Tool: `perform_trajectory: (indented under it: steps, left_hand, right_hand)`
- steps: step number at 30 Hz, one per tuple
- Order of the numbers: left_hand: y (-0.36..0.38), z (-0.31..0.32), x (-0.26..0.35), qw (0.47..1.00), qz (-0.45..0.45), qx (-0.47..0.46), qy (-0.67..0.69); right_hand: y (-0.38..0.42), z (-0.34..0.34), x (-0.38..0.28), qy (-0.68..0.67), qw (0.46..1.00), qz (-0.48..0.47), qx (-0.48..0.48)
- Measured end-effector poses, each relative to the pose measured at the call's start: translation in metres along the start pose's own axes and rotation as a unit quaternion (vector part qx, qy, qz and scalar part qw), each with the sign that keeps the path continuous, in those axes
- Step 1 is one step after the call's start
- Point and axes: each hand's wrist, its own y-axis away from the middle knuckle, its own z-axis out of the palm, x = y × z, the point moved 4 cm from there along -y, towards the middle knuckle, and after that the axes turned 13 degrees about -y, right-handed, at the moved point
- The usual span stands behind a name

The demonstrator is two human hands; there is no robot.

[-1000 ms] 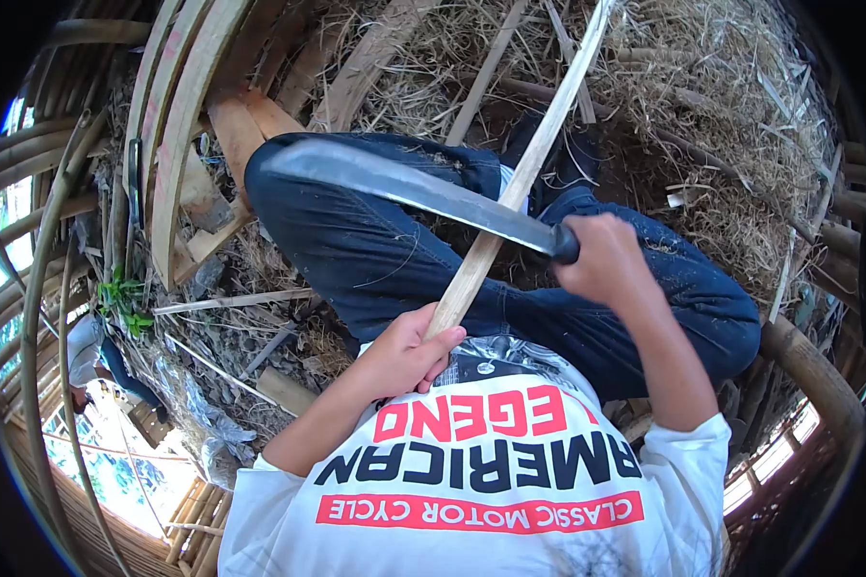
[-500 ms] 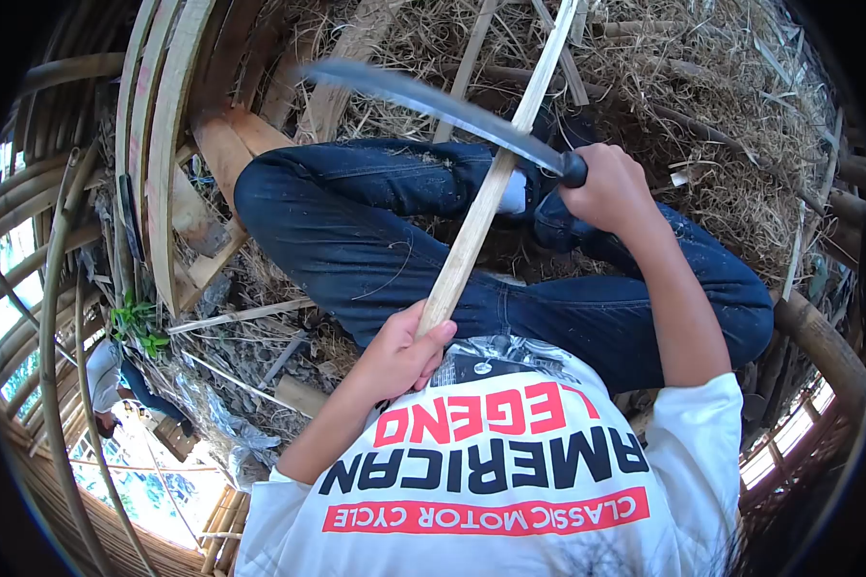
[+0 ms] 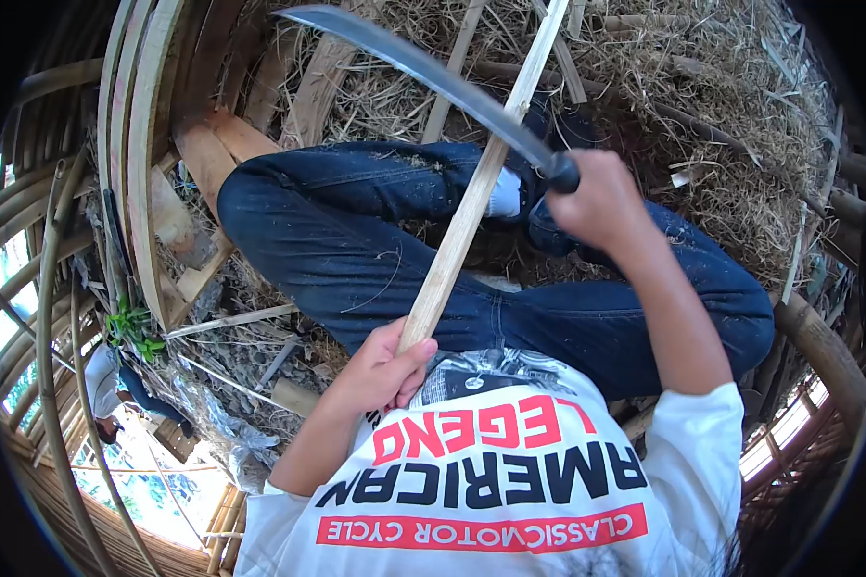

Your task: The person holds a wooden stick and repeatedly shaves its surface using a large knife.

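We grip the bamboo strip (image 3: pixel 471 207) in our closed left hand (image 3: pixel 380 365) at its near end, its length running away over our legs, while our right hand (image 3: pixel 597 202) clenches the machete (image 3: pixel 423 72) crossing it farther up

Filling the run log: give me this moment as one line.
left hand: grips bamboo strip | right hand: grips machete | blade across strip | seated cross-legged
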Motion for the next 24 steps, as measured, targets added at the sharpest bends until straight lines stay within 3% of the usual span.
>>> perform_trajectory:
  steps: [1,4,8,10,13,14,18,21,24]
  left_hand:
    - [0.000,0.001,-0.002,1.000,0.000,-0.007,0.005]
    - [-0.001,0.004,-0.003,1.000,0.025,-0.008,0.013]
    - [-0.001,-0.001,-0.002,1.000,-0.009,0.013,-0.010]
    - [-0.002,0.001,-0.002,1.000,0.004,0.001,0.000]
    - [-0.001,0.001,-0.001,1.000,-0.014,-0.016,0.008]
    - [-0.002,0.000,0.000,1.000,-0.009,-0.012,0.014]
    - [0.001,0.000,-0.002,1.000,0.017,0.014,0.016]
    - [0.003,-0.002,-0.002,1.000,-0.011,0.022,-0.007]
    - [0.001,0.005,0.003,1.000,-0.011,0.002,-0.003]
  right_hand:
    - [0.009,0.008,-0.004,-0.014,1.000,-0.017,-0.010]
    - [0.007,0.002,-0.009,0.121,0.989,-0.070,-0.052]
    - [-0.034,-0.025,0.024,0.069,0.996,-0.009,0.060]
    - [-0.036,-0.023,0.018,0.007,0.999,0.025,0.027]
    - [-0.011,-0.007,-0.006,0.007,1.000,-0.003,0.007]
    - [-0.001,0.002,-0.012,0.039,0.998,-0.045,-0.014]
    - [-0.013,-0.001,-0.016,0.192,0.971,-0.054,-0.131]
    - [-0.047,-0.035,0.021,0.092,0.995,-0.044,0.013]
    - [-0.053,-0.045,0.025,0.038,0.999,-0.013,0.032]
